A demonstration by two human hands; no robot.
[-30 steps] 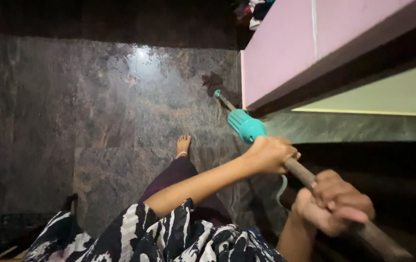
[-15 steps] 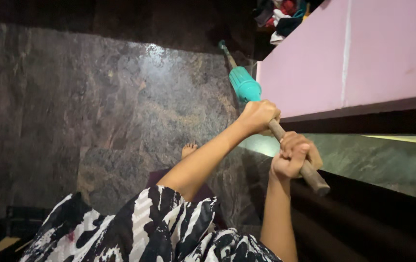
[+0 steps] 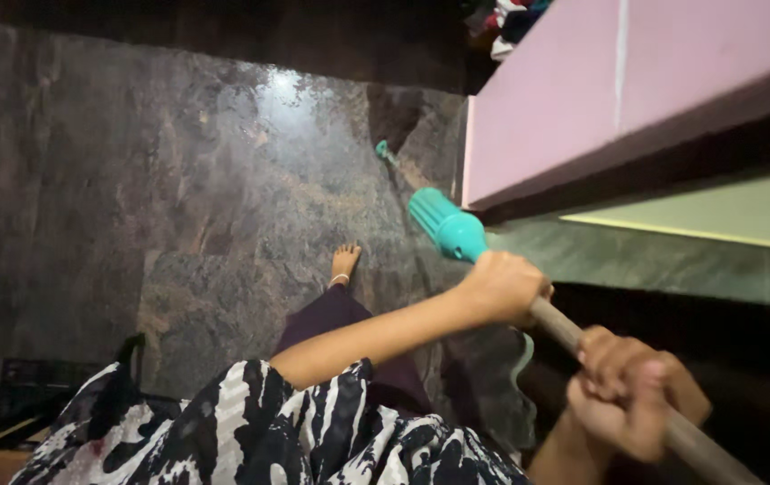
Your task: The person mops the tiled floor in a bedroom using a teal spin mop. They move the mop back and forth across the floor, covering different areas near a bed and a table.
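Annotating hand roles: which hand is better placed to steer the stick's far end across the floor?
Likely left hand: it holds the stick lower, beside the teal collar; the right hand clasps the upper end.

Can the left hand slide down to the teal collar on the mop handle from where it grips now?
Probably yes: the left hand sits right behind the teal collar, nothing between them.
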